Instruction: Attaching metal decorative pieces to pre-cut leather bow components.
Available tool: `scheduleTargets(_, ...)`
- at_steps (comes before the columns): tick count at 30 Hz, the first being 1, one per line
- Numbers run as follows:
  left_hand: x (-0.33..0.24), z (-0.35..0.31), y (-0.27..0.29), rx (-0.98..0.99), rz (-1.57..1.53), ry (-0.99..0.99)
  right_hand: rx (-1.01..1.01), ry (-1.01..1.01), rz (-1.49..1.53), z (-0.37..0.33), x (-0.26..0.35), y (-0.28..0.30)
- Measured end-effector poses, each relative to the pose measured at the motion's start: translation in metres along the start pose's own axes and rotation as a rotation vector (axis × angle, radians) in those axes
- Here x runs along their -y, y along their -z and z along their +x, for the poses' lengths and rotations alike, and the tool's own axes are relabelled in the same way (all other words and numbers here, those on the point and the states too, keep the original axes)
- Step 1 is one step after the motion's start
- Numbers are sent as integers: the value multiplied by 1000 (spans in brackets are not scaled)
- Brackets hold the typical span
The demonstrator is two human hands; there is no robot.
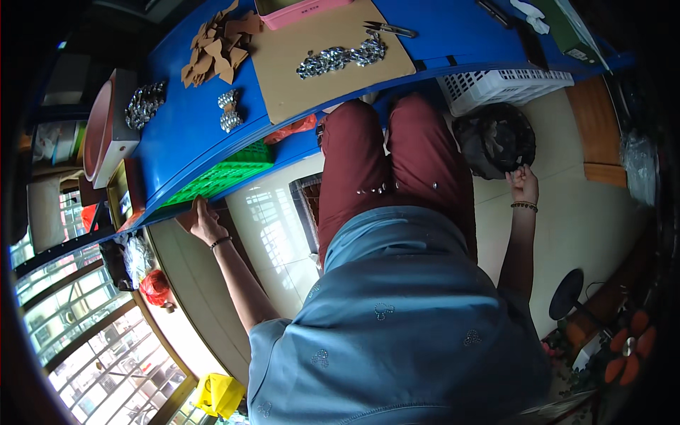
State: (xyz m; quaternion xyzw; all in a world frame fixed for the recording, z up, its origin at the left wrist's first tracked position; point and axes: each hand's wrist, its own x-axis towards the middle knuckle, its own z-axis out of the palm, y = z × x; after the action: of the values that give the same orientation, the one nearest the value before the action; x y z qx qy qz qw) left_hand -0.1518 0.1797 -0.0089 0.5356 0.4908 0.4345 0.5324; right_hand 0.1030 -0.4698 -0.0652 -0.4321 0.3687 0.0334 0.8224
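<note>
My left hand is beside the blue table's left end, by the green plastic basket. Its fingers are pressed together; a brown patch shows beside them, and I cannot make out what they hold. My right hand is low on the right, fingers curled at the edge of the black bin bag. On the table, silver rhinestone trimming lies on a tan board. Further left are brown bow-shaped pieces, a silver-covered bow and a silver pile.
Thread snips and a pink tray are at the board's far side. A white crate sits beneath the table edge, above the bin. A pink-rimmed container stands left. A fan is at lower right.
</note>
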Motion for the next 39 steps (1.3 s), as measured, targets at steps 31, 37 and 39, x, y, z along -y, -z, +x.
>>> scheduleTargets(31,-45,-229,-189,1163,-90,236,1034,1012,-1098,-171,-76,-210)
scheduleTargets(37,-43,-229,-189,1146,-58,228,1048,1006,-1091,-169,-78,-209)
scheduleTargets(39,-43,-229,-189,1146,-64,218,1048,997,-1098,-169,-77,-209)
